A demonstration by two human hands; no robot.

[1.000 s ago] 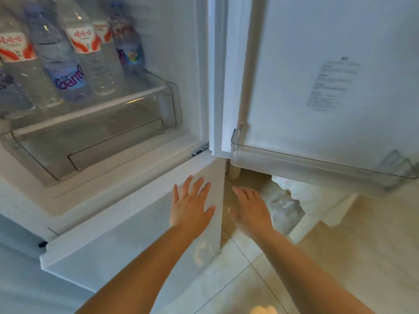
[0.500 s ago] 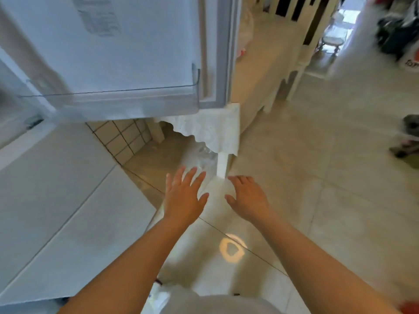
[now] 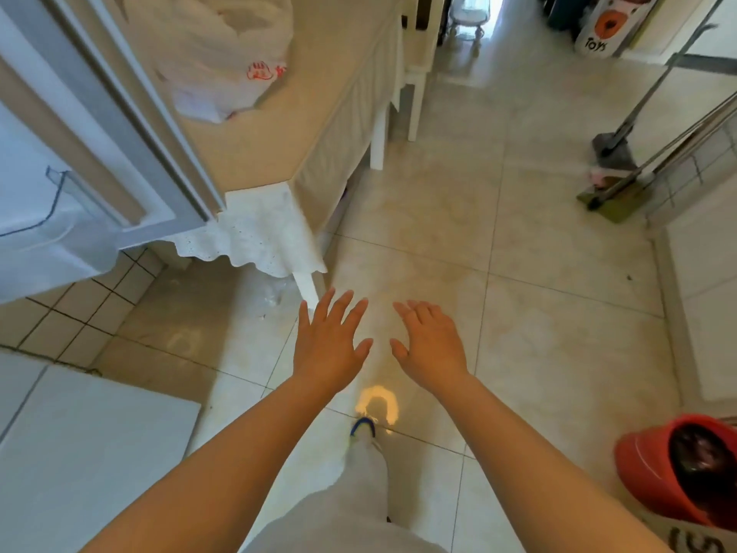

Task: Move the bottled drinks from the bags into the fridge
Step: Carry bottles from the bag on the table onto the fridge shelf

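My left hand (image 3: pixel 331 341) and my right hand (image 3: pixel 432 345) are stretched out side by side over the tiled floor, fingers straight and spread, holding nothing. A white plastic bag (image 3: pixel 219 53) with red print sits on the cloth-covered table (image 3: pixel 295 125) at the upper left; its contents are hidden. The open fridge door (image 3: pixel 103 125) with its clear door shelf (image 3: pixel 36 217) fills the far left. The lower fridge door (image 3: pixel 79 453) shows at the bottom left. No bottle is plainly visible, apart from a clear plastic shape (image 3: pixel 273 295) under the table.
A white chair (image 3: pixel 414 73) stands beyond the table. Mops (image 3: pixel 622 161) lean at the right wall. A red bucket (image 3: pixel 678 472) sits at the lower right. A "Toys" box (image 3: pixel 602 29) is far back. My leg and shoe (image 3: pixel 365 433) are below the hands.
My view has swung right, away from the fridge's inside and its bottles, toward the table, the bag and the floor. Both hands stay open and empty in front of me.
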